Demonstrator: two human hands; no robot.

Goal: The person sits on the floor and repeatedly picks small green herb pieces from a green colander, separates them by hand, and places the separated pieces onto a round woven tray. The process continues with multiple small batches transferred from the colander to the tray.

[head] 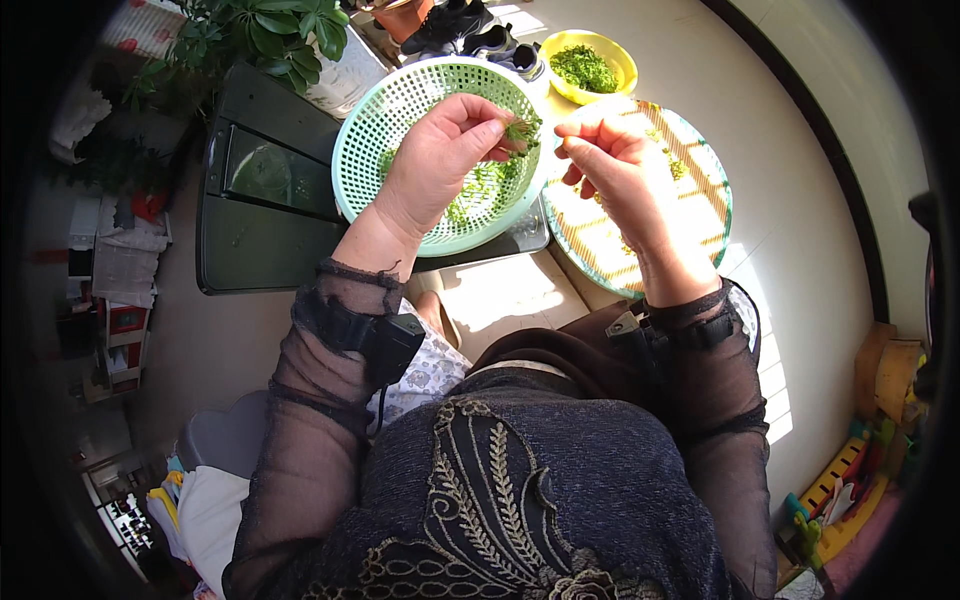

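My left hand pinches a small bunch of leafy greens between thumb and fingers, above the right side of a pale green plastic colander. More loose greens lie inside the colander, partly hidden by that hand. Just to the right, my right hand is raised over a round tray with its thumb and forefinger tips together. Glare hides whether anything thin is between them. Small yellowish-green bits are scattered on the tray. Behind it, a yellow bowl holds a heap of greens.
The colander rests on a dark, low folding table or stool. Shoes and a leafy potted plant stand at the back. A grey stool seat is at lower left, and colourful plastic items lie at lower right.
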